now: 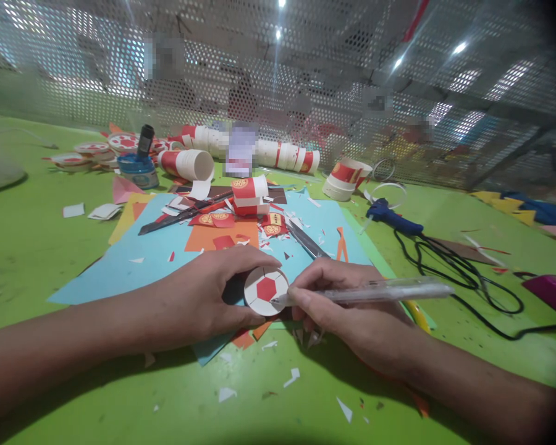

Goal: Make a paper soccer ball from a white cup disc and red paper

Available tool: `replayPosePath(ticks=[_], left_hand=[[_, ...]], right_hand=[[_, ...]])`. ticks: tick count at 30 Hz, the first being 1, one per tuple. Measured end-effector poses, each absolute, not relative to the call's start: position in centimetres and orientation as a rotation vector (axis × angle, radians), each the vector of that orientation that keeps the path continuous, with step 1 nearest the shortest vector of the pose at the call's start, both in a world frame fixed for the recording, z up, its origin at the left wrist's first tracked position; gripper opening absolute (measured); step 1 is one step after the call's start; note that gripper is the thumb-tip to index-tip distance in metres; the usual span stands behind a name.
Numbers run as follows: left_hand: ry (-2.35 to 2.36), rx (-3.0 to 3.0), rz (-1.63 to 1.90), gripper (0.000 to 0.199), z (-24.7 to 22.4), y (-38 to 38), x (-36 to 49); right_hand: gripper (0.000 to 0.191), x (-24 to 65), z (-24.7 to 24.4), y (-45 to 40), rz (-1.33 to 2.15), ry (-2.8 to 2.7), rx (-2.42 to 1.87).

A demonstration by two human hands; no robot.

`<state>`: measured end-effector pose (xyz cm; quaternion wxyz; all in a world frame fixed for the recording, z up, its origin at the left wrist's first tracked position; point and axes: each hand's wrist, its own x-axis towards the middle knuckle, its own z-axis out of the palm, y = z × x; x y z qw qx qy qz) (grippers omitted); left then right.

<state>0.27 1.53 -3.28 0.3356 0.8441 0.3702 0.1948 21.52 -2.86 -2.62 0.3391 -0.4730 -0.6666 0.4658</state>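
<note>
Between the thumb and fingers of my left hand (213,293) is a small white paper disc (254,304) with a red hexagon at its centre and thin dark lines running outward. My right hand (347,303) pinches a clear pen (389,290) near its tip, which touches or nearly touches the disc close to the hexagon. Light blue paper (102,266) lies under and beyond my hands, with orange paper (201,238) on it. A cut red and white cup (249,193) stands just past them, among scraps.
Dark scissors (306,240) and a black cutter (171,219) lie beyond my hands. At the right is a blue glue gun (393,217) with a looped black cord. Paper cups (194,165) and a blue jar (138,171) stand farther back. White scraps (227,394) dot the green table (120,402).
</note>
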Motion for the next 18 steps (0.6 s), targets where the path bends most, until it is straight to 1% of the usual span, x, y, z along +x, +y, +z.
replayPosePath(ticks=[18], left_hand=[[0.946,2.197,0.529,0.043,-3.26,1.48,0.30]], right_hand=[[0.013,21.64,-2.78,-2.88,1.234,-1.733,-1.231]])
